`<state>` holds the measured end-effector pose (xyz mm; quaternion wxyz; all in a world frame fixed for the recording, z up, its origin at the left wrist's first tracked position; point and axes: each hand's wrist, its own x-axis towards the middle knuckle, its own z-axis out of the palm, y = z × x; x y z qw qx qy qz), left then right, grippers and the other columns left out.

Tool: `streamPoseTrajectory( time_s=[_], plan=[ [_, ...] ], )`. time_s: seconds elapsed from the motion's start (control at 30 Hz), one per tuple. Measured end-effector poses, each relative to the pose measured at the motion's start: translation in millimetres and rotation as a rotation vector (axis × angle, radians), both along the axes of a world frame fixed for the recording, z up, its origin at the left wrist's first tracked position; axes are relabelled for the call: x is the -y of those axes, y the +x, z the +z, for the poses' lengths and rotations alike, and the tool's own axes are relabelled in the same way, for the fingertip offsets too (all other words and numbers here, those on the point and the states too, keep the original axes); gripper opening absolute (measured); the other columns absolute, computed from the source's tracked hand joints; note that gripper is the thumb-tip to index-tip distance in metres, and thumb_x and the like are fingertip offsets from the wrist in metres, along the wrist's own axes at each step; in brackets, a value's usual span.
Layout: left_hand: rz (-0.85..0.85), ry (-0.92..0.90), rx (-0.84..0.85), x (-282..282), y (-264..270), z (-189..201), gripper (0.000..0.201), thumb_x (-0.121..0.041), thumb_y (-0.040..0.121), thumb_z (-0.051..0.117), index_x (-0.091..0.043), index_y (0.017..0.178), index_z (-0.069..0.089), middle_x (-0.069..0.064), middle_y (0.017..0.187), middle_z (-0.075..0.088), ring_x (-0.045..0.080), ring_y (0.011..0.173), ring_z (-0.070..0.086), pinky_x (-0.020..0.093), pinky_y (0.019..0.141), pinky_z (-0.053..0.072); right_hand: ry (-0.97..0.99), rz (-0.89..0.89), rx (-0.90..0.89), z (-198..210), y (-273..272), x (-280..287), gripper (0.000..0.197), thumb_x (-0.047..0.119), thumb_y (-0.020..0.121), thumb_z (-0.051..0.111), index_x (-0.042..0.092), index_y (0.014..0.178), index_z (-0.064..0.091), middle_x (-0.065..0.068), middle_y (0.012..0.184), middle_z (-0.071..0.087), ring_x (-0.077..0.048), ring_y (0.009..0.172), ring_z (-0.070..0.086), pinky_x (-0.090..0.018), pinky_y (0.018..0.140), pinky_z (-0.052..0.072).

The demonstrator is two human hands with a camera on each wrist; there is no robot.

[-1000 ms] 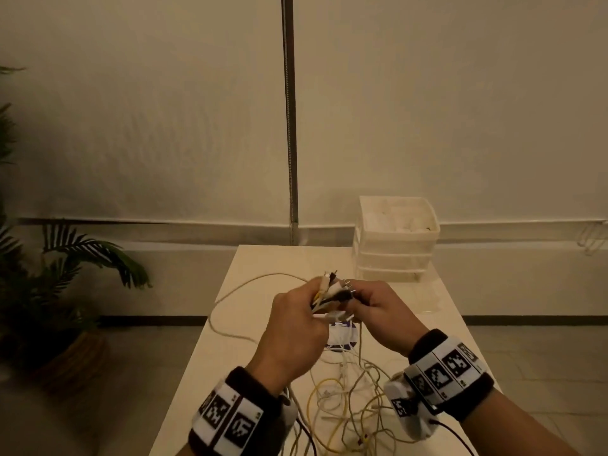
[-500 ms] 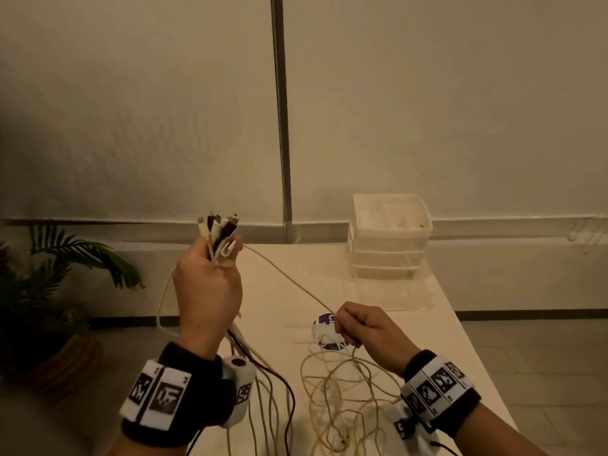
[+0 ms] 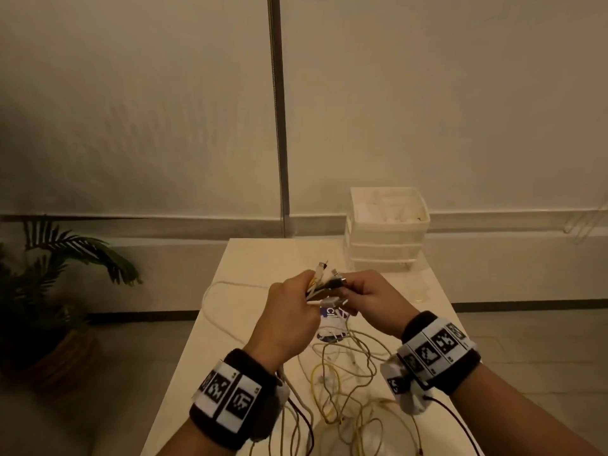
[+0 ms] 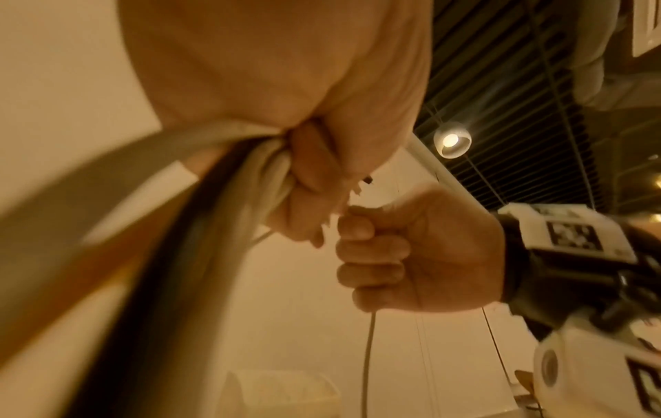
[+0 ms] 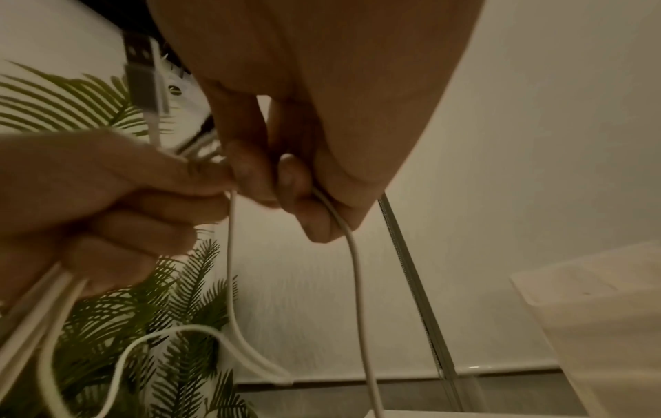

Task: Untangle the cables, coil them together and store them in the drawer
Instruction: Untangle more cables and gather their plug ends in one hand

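My left hand (image 3: 289, 311) grips a bundle of cable ends (image 3: 324, 281), white, yellow and black, with the plugs sticking up out of the fist. Right beside it, my right hand (image 3: 371, 297) curls its fingers round a white cable (image 5: 352, 246) that hangs down below it, and its fingertips (image 5: 246, 169) meet the left hand at the plugs. In the left wrist view the bundle (image 4: 222, 215) runs down out of my left fist (image 4: 307, 181). Loose white and yellow cables (image 3: 342, 383) lie tangled on the table under both hands. The drawer unit (image 3: 386, 232) stands at the table's far right.
The white table (image 3: 250, 258) runs away from me toward a pale wall. A round purple and white thing (image 3: 332, 324) lies beneath the hands, partly hidden. A potted palm (image 3: 56, 291) stands on the floor to the left. A clear plastic piece (image 3: 424, 291) lies before the drawers.
My left hand, raised to the left half a second ago with the plug bundle, has come back down to the middle. My right hand has risen from the table to meet it.
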<state>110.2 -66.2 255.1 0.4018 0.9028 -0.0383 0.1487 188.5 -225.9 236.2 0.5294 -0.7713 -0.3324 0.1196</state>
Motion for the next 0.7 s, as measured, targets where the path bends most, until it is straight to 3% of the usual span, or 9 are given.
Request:
streamPoseTrajectory(
  time_s=[0.13, 0.23, 0.27, 0.33, 0.4, 0.5, 0.57, 0.7],
  plan=[
    [0.032, 0.043, 0.001, 2, 11, -5, 0.028, 0.001, 0.080, 0.051, -0.018, 0.089, 0.069, -0.006, 0.078, 0.069, 0.017, 0.073, 0.060, 0.022, 0.061, 0.044, 0.044, -0.019, -0.056, 1, 5, 6, 0.023, 0.006, 0.097, 0.048, -0.009, 0.091, 0.066, 0.008, 0.059, 0.055, -0.003, 0.053, 0.045, -0.016, 0.056, 0.039],
    [0.171, -0.032, 0.106, 0, 14, 5, 0.027, 0.006, 0.084, 0.055, -0.014, 0.089, 0.072, -0.015, 0.072, 0.061, 0.012, 0.071, 0.057, 0.010, 0.058, 0.038, 0.084, -0.009, -0.075, -8, 1, 6, 0.027, 0.011, 0.096, 0.048, 0.012, 0.073, 0.061, 0.009, 0.059, 0.052, -0.006, 0.055, 0.045, -0.017, 0.058, 0.039],
    [0.219, -0.051, 0.134, -1, 15, 10, 0.028, 0.007, 0.085, 0.055, -0.015, 0.091, 0.072, -0.016, 0.073, 0.059, 0.012, 0.071, 0.057, 0.010, 0.058, 0.038, 0.088, -0.015, -0.085, -14, 0, 7, 0.027, 0.016, 0.095, 0.048, 0.015, 0.069, 0.057, 0.006, 0.060, 0.051, -0.009, 0.055, 0.043, -0.019, 0.057, 0.038],
    [0.309, -0.110, 0.189, -10, 14, 19, 0.027, 0.006, 0.088, 0.055, -0.014, 0.090, 0.072, -0.015, 0.070, 0.057, 0.010, 0.064, 0.054, 0.011, 0.054, 0.036, 0.054, -0.043, -0.101, -32, 2, 9, 0.029, 0.023, 0.094, 0.048, 0.010, 0.068, 0.052, 0.002, 0.060, 0.047, -0.013, 0.055, 0.041, -0.024, 0.058, 0.037],
    [0.396, -0.231, 0.245, -25, 14, 29, 0.024, -0.002, 0.093, 0.055, -0.019, 0.083, 0.068, -0.012, 0.062, 0.053, 0.010, 0.053, 0.046, 0.013, 0.046, 0.032, -0.024, -0.074, -0.109, -54, 3, 12, 0.032, 0.026, 0.094, 0.047, 0.005, 0.070, 0.047, 0.002, 0.060, 0.045, -0.013, 0.055, 0.039, -0.025, 0.059, 0.038],
    [0.432, -0.263, 0.303, -41, 13, 36, 0.016, -0.011, 0.096, 0.056, -0.017, 0.084, 0.066, -0.006, 0.063, 0.054, 0.010, 0.052, 0.042, 0.023, 0.049, 0.032, -0.127, -0.129, -0.065, -75, 6, 14, 0.032, 0.031, 0.097, 0.044, 0.016, 0.068, 0.046, 0.003, 0.060, 0.046, -0.012, 0.056, 0.039, -0.028, 0.062, 0.036],
    [0.441, -0.285, 0.321, -49, 12, 34, 0.015, -0.011, 0.095, 0.056, -0.016, 0.086, 0.068, -0.003, 0.069, 0.060, 0.012, 0.053, 0.043, 0.028, 0.052, 0.035, -0.131, -0.140, -0.039, -71, 11, 10, 0.032, 0.024, 0.099, 0.045, 0.018, 0.069, 0.048, 0.005, 0.059, 0.049, -0.009, 0.055, 0.042, -0.027, 0.060, 0.039],
    [0.504, -0.404, 0.315, -68, 11, 27, 0.020, -0.026, 0.097, 0.055, -0.030, 0.081, 0.065, -0.004, 0.068, 0.057, 0.019, 0.058, 0.048, 0.035, 0.054, 0.040, -0.130, -0.110, -0.035, -60, 16, 9, 0.025, 0.016, 0.096, 0.053, 0.016, 0.072, 0.058, 0.002, 0.061, 0.059, -0.007, 0.056, 0.056, -0.023, 0.059, 0.048]
  ],
)
